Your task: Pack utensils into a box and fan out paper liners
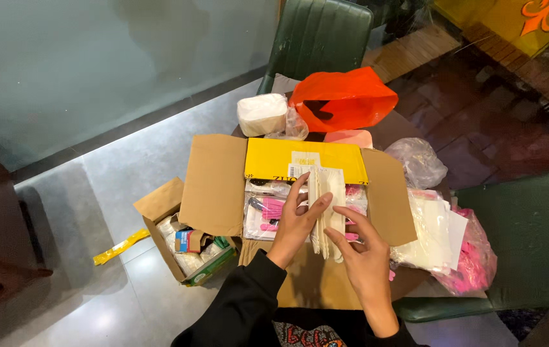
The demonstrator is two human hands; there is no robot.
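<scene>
Open box [223,186] with yellow flap and white label, left hand [295,225] and right hand [365,257] grasping cream packet stack [327,209] above it, pink combs [273,212] inside, orange bag [345,96] behind, smaller box [184,247] left.

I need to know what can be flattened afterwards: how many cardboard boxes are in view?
2. The large open cardboard box sits on the table under both hands, flaps spread. A smaller open cardboard box stands on the floor to its left, filled with packets. Others may be hidden behind the bags.
</scene>
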